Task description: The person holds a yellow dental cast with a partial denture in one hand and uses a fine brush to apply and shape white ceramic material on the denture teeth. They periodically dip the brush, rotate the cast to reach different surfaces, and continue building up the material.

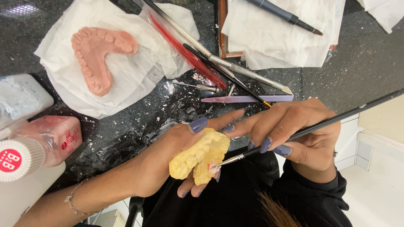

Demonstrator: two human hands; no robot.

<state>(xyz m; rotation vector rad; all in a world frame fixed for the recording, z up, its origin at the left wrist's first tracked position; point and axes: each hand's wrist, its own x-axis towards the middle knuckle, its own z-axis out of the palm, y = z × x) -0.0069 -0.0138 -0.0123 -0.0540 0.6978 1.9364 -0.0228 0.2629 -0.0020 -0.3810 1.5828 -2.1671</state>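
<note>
Left hand (168, 155) closed around yellow dental cast (200, 156), held over the lap at the bench (139, 126) edge. Right hand (294, 130) pinches thin black brush (311, 129), its tip touching the cast's front. Further out on the bench: pink dental cast (97, 56) on white tissue (139, 71), loose tools (235, 67), white bottle (19, 168) at left.

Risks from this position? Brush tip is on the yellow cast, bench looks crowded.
1. The left hand holds the yellow dental cast off the bench edge, over the lap; a slip could drop it.
2. The right hand holds the fine brush far from its tip, so the tip may wander past the pink spot.
3. Loose tools lie close behind the hands; an elbow shift could knock them.
</note>
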